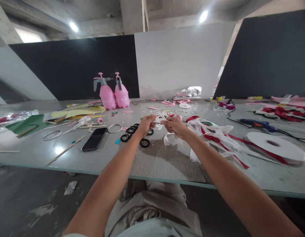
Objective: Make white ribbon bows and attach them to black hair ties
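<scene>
Both my hands meet over the middle of the table, pinching a white ribbon (157, 120) that is looped between them. The fingers of my left hand (148, 124) are closed on its left part. My right hand (175, 126) grips the ribbon from the other side, fingers pressed together. Below and left of my left hand lie several black rings (144, 143), some partly hidden by the forearm. A tangle of white and red ribbons (214, 133) spreads beside my right forearm.
A phone (94, 139) and a wire coil (115, 128) lie to the left. Two pink spray bottles (108, 96) stand at the back. On the right are a large white ribbon spool (288, 146) and a blue glue gun (259, 125) with its cord.
</scene>
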Demonstrator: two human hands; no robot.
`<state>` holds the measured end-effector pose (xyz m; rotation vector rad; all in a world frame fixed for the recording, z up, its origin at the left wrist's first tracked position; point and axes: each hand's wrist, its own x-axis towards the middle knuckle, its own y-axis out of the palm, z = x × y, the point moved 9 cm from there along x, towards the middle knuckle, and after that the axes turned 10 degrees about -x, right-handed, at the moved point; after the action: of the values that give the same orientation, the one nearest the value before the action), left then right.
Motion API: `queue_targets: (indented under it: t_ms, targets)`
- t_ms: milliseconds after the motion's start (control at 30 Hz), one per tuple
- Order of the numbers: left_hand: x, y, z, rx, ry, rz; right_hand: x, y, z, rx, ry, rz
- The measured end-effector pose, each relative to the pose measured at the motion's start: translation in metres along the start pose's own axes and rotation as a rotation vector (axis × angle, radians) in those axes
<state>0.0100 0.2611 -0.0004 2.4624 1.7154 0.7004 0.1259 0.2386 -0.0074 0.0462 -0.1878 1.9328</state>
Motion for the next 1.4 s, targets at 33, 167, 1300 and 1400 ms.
queue_targets:
  t_ms: [33,167,1300,1400]
  targets:
    - [0.0,-0.001,0.0,-0.019,-0.001,-0.003,-0.001,0.001,0.002,0.0,-0.017,0.014]
    - [-0.004,0.004,0.001,0.036,-0.024,0.027,-0.003,-0.001,0.006,0.014,-0.051,-0.008]
    - [-0.007,0.015,-0.007,0.464,0.084,0.121,0.002,-0.026,0.015,-0.585,-0.14,-0.206]
    - [-0.009,0.017,-0.01,0.474,0.084,0.122,0.005,-0.024,0.005,-0.413,-0.088,-0.142]
